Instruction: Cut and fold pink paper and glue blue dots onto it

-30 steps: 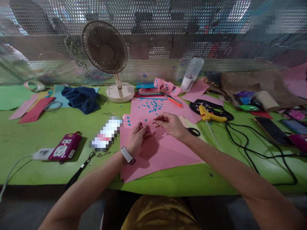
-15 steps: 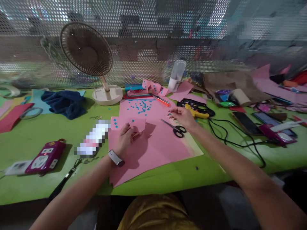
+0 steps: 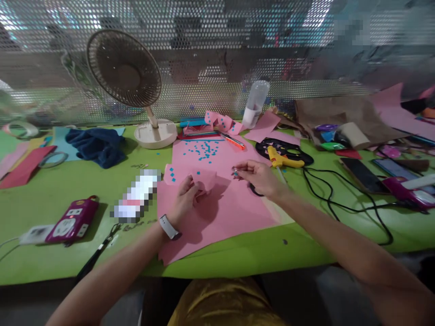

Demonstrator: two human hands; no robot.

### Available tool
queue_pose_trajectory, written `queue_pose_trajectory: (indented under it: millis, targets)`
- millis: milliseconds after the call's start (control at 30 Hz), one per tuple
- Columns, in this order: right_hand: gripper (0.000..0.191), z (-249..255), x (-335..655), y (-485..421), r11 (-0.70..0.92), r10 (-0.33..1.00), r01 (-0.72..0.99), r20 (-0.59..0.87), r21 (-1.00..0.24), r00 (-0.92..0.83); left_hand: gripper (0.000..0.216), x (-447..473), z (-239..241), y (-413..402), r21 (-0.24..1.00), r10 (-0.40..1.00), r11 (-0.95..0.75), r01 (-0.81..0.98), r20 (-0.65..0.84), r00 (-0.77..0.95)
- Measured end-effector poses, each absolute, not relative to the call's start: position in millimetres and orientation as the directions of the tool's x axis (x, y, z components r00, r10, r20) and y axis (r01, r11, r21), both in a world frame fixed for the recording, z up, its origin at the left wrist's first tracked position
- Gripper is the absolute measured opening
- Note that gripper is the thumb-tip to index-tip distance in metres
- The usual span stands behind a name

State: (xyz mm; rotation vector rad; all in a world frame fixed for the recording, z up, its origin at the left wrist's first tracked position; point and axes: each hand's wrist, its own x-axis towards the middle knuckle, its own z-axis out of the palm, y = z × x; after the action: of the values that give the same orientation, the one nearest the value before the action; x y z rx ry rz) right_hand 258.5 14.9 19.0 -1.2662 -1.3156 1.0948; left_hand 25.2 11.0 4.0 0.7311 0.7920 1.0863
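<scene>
My left hand [image 3: 186, 194], a watch on its wrist, pinches a curled piece of pink paper [image 3: 209, 178] with a few blue bits stuck on it. To its right, my right hand [image 3: 254, 175] is closed at the fingertips on a tiny blue paper piece [image 3: 235, 173]. Under both hands lies a large pink paper sheet [image 3: 231, 213]. Many loose blue paper bits [image 3: 205, 149] are scattered on pink paper beyond the hands. Black-handled scissors [image 3: 255, 190] lie mostly hidden beneath my right hand.
A yellow glue gun [image 3: 283, 158] lies right of my right hand, its black cable [image 3: 326, 181] looping rightward. Behind stand a fan [image 3: 156, 133] and a clear-topped bottle [image 3: 255, 104]. An orange cutter [image 3: 233, 139] lies near the back. A phone [image 3: 136, 197] and purple power strip [image 3: 73, 219] sit left.
My right hand has moved left and slightly down, toward the pink paper piece, now covering most of the scissors. My left hand keeps its hold. The view has shifted a little.
</scene>
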Motion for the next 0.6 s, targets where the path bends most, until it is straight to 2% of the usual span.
queue_pose_trajectory:
  millis: [200, 333, 433, 600]
  targets:
    - [0.015, 26, 206, 9, 0.304, 0.953, 0.327, 0.282, -0.895, -0.113, 0.026, 25, 8, 5, 0.788, 0.922, 0.369, -0.493, -0.241, 0.304]
    - [0.012, 17, 189, 13, 0.465, 0.884, 0.477, 0.417, -0.746, -0.209, 0.027, 23, 8, 6, 0.750, 0.909, 0.408, -0.521, -0.279, 0.309]
    - [0.012, 15, 186, 13, 0.519, 0.850, 0.533, 0.473, -0.669, -0.234, 0.025, 23, 7, 6, 0.734, 0.913, 0.401, -0.549, -0.271, 0.305]
    - [0.013, 16, 191, 14, 0.555, 0.820, 0.553, 0.519, -0.622, -0.240, 0.026, 24, 8, 7, 0.699, 0.902, 0.430, -0.572, -0.297, 0.315]
